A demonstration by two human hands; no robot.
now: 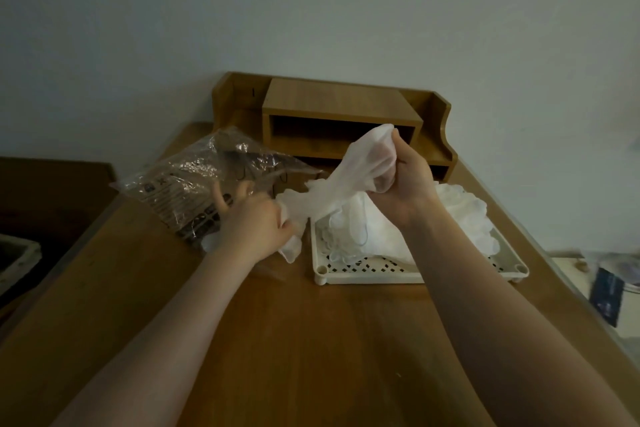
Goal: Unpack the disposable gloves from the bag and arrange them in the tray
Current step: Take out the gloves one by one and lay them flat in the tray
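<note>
Both hands grasp one thin white glove [349, 180] stretched above the tray [420, 274] — right hand [403, 180] clenched on its upper end, left hand [258, 222] on its lower end beside the clear bag [204, 180] on the bench [294, 340]. Advised: ease the tension, lay it flat on the heaped gloves [460, 222] in the tray — hard pulling risks tearing.

Wooden desk [294, 340] — shelf organizer [341, 114] against the wall [311, 10].

I see translucent white gloves [349, 191], a cream tray [419, 276] with a lattice of small diamond holes in its floor, and a clear bag [194, 180] with black print. The counter [294, 340] and shelf [332, 107] are warm brown wood grain; the wall [311, 3] is pale grey.
</note>
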